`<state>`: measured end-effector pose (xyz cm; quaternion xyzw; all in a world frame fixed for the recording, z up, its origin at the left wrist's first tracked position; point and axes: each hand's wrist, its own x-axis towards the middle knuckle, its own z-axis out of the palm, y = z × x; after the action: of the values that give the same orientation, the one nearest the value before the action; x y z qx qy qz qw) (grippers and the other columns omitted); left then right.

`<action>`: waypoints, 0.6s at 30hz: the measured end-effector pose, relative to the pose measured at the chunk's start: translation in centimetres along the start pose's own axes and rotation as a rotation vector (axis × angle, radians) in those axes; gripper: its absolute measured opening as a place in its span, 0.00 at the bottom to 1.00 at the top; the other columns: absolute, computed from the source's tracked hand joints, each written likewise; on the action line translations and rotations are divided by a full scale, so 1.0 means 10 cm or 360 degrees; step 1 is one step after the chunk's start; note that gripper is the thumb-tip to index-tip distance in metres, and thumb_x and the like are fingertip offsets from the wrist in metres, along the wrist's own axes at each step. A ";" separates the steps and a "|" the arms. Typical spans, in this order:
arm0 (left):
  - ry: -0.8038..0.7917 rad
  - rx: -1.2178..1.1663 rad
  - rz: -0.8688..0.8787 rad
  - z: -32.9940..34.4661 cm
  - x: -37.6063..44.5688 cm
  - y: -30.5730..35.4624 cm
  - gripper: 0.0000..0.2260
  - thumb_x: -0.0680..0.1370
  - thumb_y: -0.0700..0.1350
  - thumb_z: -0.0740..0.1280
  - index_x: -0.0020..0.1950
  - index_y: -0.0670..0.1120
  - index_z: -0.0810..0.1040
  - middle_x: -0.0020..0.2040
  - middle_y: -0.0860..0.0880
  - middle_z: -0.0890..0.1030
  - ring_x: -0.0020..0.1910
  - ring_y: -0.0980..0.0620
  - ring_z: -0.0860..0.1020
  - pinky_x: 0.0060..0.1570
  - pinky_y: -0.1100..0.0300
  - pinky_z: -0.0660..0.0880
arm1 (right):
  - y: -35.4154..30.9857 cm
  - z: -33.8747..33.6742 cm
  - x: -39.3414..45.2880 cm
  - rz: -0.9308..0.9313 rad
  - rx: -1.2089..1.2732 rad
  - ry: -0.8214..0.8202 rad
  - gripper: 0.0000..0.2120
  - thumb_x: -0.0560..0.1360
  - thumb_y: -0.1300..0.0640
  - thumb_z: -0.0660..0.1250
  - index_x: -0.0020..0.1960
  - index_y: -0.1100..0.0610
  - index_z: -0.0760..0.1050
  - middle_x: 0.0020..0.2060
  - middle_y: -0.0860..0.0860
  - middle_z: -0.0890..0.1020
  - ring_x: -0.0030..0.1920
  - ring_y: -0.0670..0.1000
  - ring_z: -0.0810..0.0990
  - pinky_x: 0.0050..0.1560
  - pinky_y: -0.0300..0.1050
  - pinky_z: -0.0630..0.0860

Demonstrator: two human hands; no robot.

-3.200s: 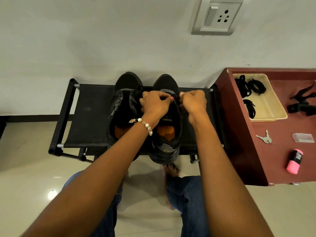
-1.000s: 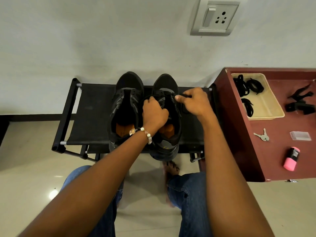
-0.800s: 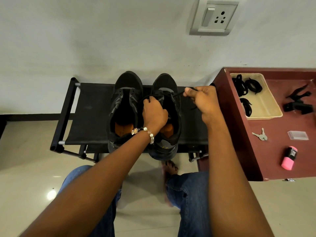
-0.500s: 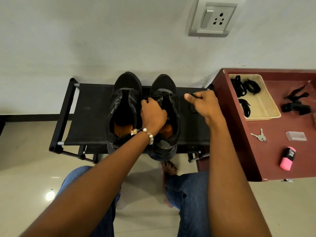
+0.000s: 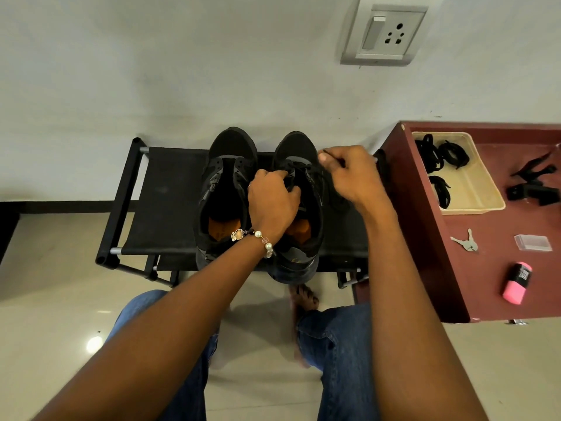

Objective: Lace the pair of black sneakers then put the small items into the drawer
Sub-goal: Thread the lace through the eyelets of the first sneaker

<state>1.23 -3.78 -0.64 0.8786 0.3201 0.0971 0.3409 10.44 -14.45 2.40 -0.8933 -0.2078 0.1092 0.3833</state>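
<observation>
On the black fabric shoe rack point(image 5: 170, 205), we have the pair of black sneakers side by side, toes to the wall. We work on the right sneaker point(image 5: 299, 153); the left sneaker point(image 5: 226, 165) shows an open throat with no lace that we can make out.

Our left hand point(image 5: 273, 205) rests over the tongue area of the right sneaker, fingers curled down onto the upper; whether it pinches the lace there we cannot tell. Our right hand point(image 5: 352, 174) pinches the black shoelace point(image 5: 329, 189) between thumb and fingertips, just beside the shoe's outer edge.

We judge the lace light, limp and thin, likely to slip or twist. Grip it close to the stiff tip for threading, and brace the soft upper near the eyelets with the other hand.

On the maroon cabinet top point(image 5: 455, 268) lie the small items: keys point(image 5: 466, 243), a clear plastic case point(image 5: 532, 242) and a pink eraser-like block point(image 5: 517, 282), all light, rigid and easy to pinch.
</observation>
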 end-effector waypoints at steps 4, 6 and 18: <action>0.0007 -0.0023 0.0003 -0.04 0.00 0.01 0.15 0.76 0.47 0.69 0.61 0.46 0.80 0.58 0.44 0.79 0.55 0.46 0.78 0.50 0.57 0.73 | -0.05 0.19 0.02 0.0027 0.0112 -0.0344 0.15 0.81 0.62 0.60 0.66 0.62 0.75 0.63 0.58 0.79 0.66 0.54 0.75 0.68 0.47 0.70; 0.0004 -0.0030 0.0000 -0.08 0.00 0.04 0.12 0.76 0.46 0.68 0.58 0.44 0.81 0.55 0.44 0.81 0.53 0.46 0.79 0.45 0.59 0.71 | -0.04 0.25 0.04 0.0000 0.0046 -0.0136 0.13 0.79 0.63 0.66 0.62 0.60 0.80 0.58 0.56 0.82 0.60 0.50 0.78 0.63 0.38 0.72; -0.0108 -0.0249 -0.0241 -0.19 0.06 0.06 0.15 0.75 0.45 0.70 0.63 0.50 0.80 0.58 0.49 0.82 0.58 0.49 0.78 0.52 0.60 0.73 | -0.01 0.47 0.09 0.0368 0.0237 0.0113 0.04 0.74 0.61 0.73 0.42 0.61 0.84 0.38 0.48 0.82 0.45 0.45 0.80 0.47 0.40 0.77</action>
<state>1.20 -2.73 1.17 0.8254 0.3652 0.0658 0.4254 9.50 -10.98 -0.72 -0.8836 -0.0812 0.1360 0.4406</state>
